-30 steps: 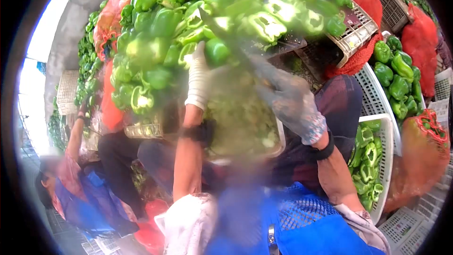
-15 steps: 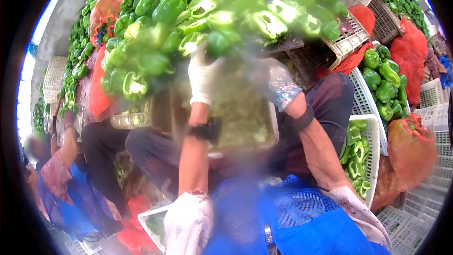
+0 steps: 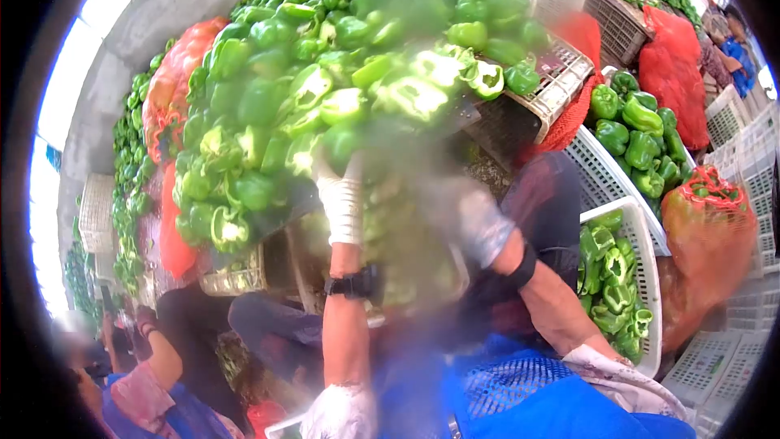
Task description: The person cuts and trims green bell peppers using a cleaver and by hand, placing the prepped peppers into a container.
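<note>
My left hand (image 3: 340, 205), in a white glove, is closed around the near side of a green bell pepper (image 3: 341, 143) at the front edge of a large heap of peppers (image 3: 268, 106). Right beside it lie halved peppers (image 3: 313, 85) with pale seed cores showing. My right hand (image 3: 478, 223), in a patterned glove, hangs lower and to the right, above my knee. A smear blurs its fingers, so what they hold is unclear. Between and below my hands is a crate (image 3: 463, 276), its contents hazy in the blur.
To my right stand a white crate of cut peppers (image 3: 650, 309) and another crate of whole peppers (image 3: 597, 171). Red mesh sacks (image 3: 678, 73) stand beyond them. An overturned-looking crate (image 3: 561, 77) borders the heap. On the left sits another person (image 3: 154, 390) in a blue apron.
The view has shifted, showing more of the heap and the wall behind. My left hand remains at the heap's edge, now around a pepper. My right hand stays to the right, more blurred.
</note>
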Motion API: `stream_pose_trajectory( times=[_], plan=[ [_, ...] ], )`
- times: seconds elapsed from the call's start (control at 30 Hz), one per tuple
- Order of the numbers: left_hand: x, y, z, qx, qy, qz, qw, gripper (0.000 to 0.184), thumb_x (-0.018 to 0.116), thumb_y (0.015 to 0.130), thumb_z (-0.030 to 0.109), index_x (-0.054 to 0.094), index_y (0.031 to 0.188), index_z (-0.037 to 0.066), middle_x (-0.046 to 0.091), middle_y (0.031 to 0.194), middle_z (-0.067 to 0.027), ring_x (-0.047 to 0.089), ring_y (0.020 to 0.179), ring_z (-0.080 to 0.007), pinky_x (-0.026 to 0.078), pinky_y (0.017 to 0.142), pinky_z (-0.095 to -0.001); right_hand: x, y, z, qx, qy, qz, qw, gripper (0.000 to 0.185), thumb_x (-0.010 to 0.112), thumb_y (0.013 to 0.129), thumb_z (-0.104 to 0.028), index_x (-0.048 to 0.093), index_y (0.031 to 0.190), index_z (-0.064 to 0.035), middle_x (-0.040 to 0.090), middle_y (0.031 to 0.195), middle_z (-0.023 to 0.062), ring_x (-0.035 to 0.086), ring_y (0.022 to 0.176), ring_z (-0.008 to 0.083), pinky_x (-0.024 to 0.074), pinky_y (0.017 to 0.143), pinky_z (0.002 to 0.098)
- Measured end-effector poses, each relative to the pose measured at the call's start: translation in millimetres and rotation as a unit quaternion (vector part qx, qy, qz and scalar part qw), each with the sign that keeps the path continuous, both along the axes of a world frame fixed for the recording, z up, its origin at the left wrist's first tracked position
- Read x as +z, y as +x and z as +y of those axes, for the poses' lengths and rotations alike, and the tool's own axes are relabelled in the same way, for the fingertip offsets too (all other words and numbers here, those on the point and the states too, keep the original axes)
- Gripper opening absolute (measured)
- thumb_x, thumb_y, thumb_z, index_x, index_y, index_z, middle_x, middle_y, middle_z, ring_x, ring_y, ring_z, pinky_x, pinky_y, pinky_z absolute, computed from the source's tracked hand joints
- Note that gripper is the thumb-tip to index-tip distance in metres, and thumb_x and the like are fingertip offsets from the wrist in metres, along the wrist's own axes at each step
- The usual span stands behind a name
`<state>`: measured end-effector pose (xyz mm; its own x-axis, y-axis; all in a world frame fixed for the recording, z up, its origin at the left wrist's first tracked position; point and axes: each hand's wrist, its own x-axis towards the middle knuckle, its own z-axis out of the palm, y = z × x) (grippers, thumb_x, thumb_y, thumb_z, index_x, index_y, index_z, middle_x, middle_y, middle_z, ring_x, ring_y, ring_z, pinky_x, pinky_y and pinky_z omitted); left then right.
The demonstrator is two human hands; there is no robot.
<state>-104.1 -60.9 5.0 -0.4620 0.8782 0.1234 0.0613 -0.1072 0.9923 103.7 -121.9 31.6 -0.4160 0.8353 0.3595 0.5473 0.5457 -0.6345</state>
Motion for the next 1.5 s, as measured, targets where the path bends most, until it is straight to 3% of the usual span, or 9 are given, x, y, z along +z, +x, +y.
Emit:
stream_pose_trajectory(
  times=[0.27,0.37,0.5,0.6,0.73,0.8,0.97,1.23,1.5],
  plan=[
    [53.4,8.1,18.8,0.090,0.069,-0.192,0.975,0.079,0.080,0.078,0.016,0.037,0.144,0.010,0.054,0.130,-0.0167,0.054,0.119,-0.0303,0.053,0.089,-0.0453,29.3,-8.8,2.1,-0.019,0.053,-0.101,0.993,0.075,0.063,0.079,-0.004,0.041,0.150,-0.0133,0.062,0.078,0.0124,0.064,0.066,0.0310,0.0520,0.056,0.0439],
    [47.1,-26.9,83.3,0.084,0.133,0.003,0.988,0.076,0.076,0.081,0.028,0.038,0.145,0.012,0.054,0.131,-0.0149,0.053,0.120,-0.0303,0.056,0.083,-0.0407,31.1,13.9,4.1,-0.029,0.085,0.062,0.994,0.076,0.063,0.080,-0.006,0.039,0.152,-0.0145,0.061,0.078,0.0108,0.062,0.065,0.0290,0.0514,0.055,0.0421],
    [89.8,-37.1,182.9,0.050,0.195,-0.098,0.975,0.074,0.076,0.081,0.030,0.039,0.142,0.010,0.053,0.128,-0.0134,0.057,0.112,-0.0268,0.057,0.074,-0.0390,42.1,37.1,10.5,-0.094,0.076,0.106,0.987,0.066,0.069,0.080,-0.010,0.050,0.143,-0.0069,0.063,0.084,0.0100,0.060,0.066,0.0244,0.0513,0.058,0.0384],
    [95.4,-47.3,256.7,0.006,0.186,0.014,0.982,0.064,0.073,0.085,0.030,0.044,0.137,0.009,0.055,0.125,-0.0124,0.059,0.107,-0.0255,0.058,0.072,-0.0390,52.2,49.7,17.6,-0.177,-0.096,0.141,0.969,0.047,0.070,0.080,-0.003,0.064,0.127,-0.0041,0.065,0.084,0.0143,0.065,0.075,0.0245,0.0527,0.072,0.0336],
    [95.5,-37.6,317.0,-0.024,0.134,0.131,0.982,0.043,0.067,0.091,0.023,0.056,0.126,0.001,0.059,0.118,-0.0119,0.061,0.101,-0.0243,0.060,0.074,-0.0389,53.5,69.5,29.5,-0.213,-0.115,0.163,0.956,0.059,0.071,0.079,0.001,0.057,0.137,-0.0027,0.068,0.092,0.0132,0.063,0.077,0.0182,0.0520,0.077,0.0315],
    [88.3,-30.5,349.6,-0.082,-0.011,0.248,0.965,0.058,0.075,0.083,0.023,0.055,0.132,0.000,0.062,0.121,-0.0146,0.062,0.103,-0.0260,0.056,0.086,-0.0374,61.4,72.4,35.0,-0.240,-0.149,0.150,0.948,0.062,0.072,0.077,0.001,0.057,0.136,-0.0027,0.068,0.094,0.0124,0.064,0.080,0.0186,0.0517,0.080,0.0308],
    [40.8,-2.4,411.8,-0.203,-0.167,0.632,0.729,0.096,0.089,0.056,0.022,0.049,0.143,0.009,0.051,0.138,-0.0216,0.053,0.122,-0.0326,0.047,0.100,-0.0373,52.1,84.7,42.1,-0.228,-0.172,0.111,0.952,0.064,0.075,0.076,-0.004,0.056,0.137,-0.0002,0.068,0.094,0.0115,0.063,0.081,0.0169,0.0510,0.079,0.0304],
    [66.0,-29.9,397.7,-0.313,-0.202,0.235,0.898,0.072,0.079,0.075,0.008,0.047,0.139,0.004,0.064,0.119,-0.0117,0.064,0.107,-0.0226,0.056,0.087,-0.0342,45.5,71.5,59.0,-0.203,-0.209,0.208,0.934,0.066,0.075,0.077,-0.003,0.053,0.139,0.0025,0.066,0.098,0.0106,0.058,0.076,0.0136,0.0490,0.074,0.0280],
    [85.2,-37.7,377.0,-0.429,-0.197,0.142,0.870,0.057,0.070,0.091,0.034,0.054,0.136,0.003,0.064,0.122,-0.0096,0.062,0.109,-0.0204,0.050,0.092,-0.0337,44.7,82.0,68.7,-0.187,-0.252,0.277,0.908,0.064,0.075,0.080,-0.002,0.052,0.140,0.0033,0.067,0.098,0.0104,0.056,0.073,0.0107,0.0479,0.068,0.0256]
  ],
)
